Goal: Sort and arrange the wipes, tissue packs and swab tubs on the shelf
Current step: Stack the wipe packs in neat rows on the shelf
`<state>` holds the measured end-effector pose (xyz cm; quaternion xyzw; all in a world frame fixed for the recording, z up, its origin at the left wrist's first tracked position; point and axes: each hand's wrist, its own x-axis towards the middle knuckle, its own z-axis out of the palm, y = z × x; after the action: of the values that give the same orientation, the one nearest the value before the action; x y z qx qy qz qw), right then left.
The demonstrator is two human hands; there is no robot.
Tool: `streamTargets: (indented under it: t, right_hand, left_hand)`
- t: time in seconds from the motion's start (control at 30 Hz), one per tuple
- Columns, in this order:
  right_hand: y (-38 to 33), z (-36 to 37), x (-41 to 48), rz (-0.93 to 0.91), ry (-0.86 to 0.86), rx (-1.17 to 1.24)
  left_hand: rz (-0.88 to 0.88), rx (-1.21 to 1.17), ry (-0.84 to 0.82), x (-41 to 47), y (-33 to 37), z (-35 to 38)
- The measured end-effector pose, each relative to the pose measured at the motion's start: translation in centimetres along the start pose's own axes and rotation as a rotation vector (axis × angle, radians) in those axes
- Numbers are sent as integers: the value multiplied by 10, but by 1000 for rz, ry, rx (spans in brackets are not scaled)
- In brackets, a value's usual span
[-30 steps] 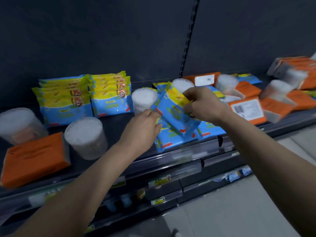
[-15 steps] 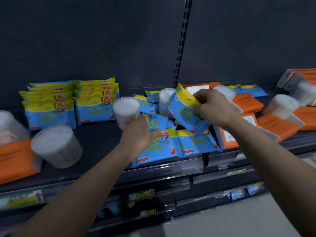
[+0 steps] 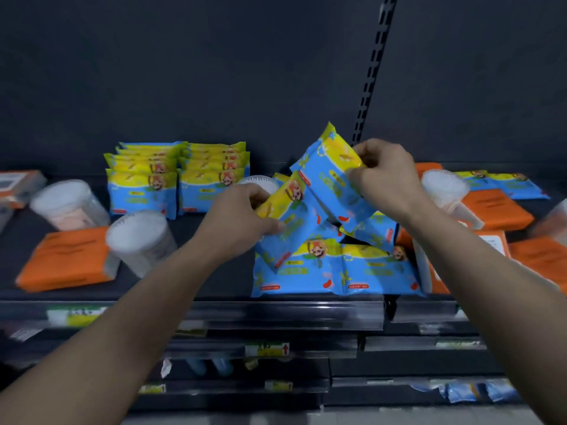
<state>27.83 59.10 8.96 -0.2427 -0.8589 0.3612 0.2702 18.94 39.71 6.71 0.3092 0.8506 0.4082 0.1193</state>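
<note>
From the head camera: your right hand (image 3: 383,176) pinches the yellow top edge of a tilted wipes pack (image 3: 331,182) in its fingers, raised above the shelf (image 3: 214,280). Your left hand (image 3: 239,219) curls its fingers round the yellow end of a second pack (image 3: 291,222), which leans on the flat packs (image 3: 337,271) at the shelf's front.

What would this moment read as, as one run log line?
stage: sorting wipes | left grip: holds tilted wipes pack | right grip: pinches raised wipes pack | stacked wipes: back left of shelf
</note>
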Motion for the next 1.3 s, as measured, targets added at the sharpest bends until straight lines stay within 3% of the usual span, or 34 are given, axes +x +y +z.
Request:
streamTargets:
  t: [0.2, 0.4, 0.63, 0.93, 1.1, 1.3]
  right_hand:
    - [-45, 30, 13, -127, 2, 101]
    - [-94, 91, 25, -264, -63, 121]
    - [-119, 153, 36, -275, -217, -20]
    - [-107, 200, 36, -185, -472, -510]
    - [-101, 215, 37, -141, -451, -639]
    - [-103, 222, 44, -235, -404, -820]
  left_hand:
    - [32, 60, 246, 0, -10, -82]
    - [41, 242, 372, 15, -63, -167]
    - [47, 424, 237, 49, -133, -192]
    - [129, 580, -4, 81, -188, -175]
    - [256, 704, 23, 94, -196, -172]
    - [268, 923, 97, 96, -202, -173]
